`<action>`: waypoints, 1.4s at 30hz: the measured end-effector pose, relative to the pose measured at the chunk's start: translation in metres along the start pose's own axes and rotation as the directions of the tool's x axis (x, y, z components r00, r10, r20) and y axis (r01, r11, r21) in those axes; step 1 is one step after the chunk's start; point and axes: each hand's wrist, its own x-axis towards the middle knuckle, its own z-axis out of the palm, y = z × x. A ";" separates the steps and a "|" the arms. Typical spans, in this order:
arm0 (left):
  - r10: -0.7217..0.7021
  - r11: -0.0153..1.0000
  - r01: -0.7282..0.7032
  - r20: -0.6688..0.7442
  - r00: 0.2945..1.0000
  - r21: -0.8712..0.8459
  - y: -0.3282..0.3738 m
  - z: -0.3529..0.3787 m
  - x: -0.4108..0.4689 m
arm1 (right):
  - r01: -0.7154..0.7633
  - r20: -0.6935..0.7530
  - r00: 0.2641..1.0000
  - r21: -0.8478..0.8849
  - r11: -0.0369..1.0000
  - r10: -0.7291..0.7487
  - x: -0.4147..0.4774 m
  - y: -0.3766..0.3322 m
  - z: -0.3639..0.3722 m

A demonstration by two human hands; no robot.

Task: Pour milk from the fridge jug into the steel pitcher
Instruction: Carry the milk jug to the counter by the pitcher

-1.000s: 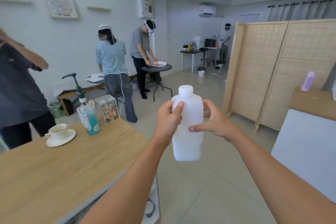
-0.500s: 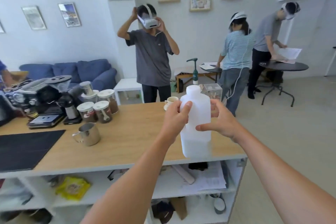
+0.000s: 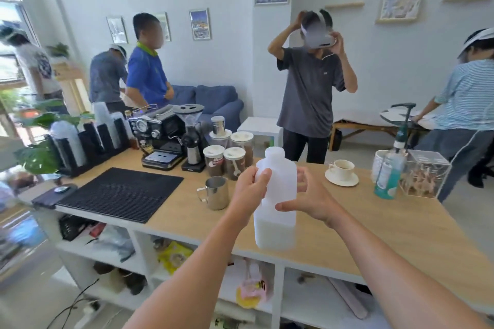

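Note:
I hold a translucent white plastic milk jug [image 3: 276,222] upright in front of me, cap on, with milk filling roughly its lower third. My left hand [image 3: 248,192] grips its upper left side and my right hand [image 3: 311,201] wraps its right side. The jug hangs over the near edge of the wooden counter [image 3: 374,235]. The steel pitcher [image 3: 216,193] stands upright on the counter just left of my left hand, handle toward the left, and looks empty.
A black ribbed mat [image 3: 120,192] lies at the left. Behind the pitcher stand lidded coffee jars [image 3: 224,161], a grinder [image 3: 192,136] and an espresso machine [image 3: 160,136]. A cup on a saucer [image 3: 342,172], a pump bottle [image 3: 389,173] and a clear box [image 3: 425,173] sit right. Several people stand behind the counter.
My view has swung left from the open room onto the counter. The jug, held by both hands throughout, now hangs right next to the steel pitcher.

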 end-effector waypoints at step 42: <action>-0.094 0.994 0.084 0.162 0.982 0.068 -0.170 -0.083 0.196 | -0.250 -0.047 0.968 -0.060 0.966 0.247 0.200 0.100 0.118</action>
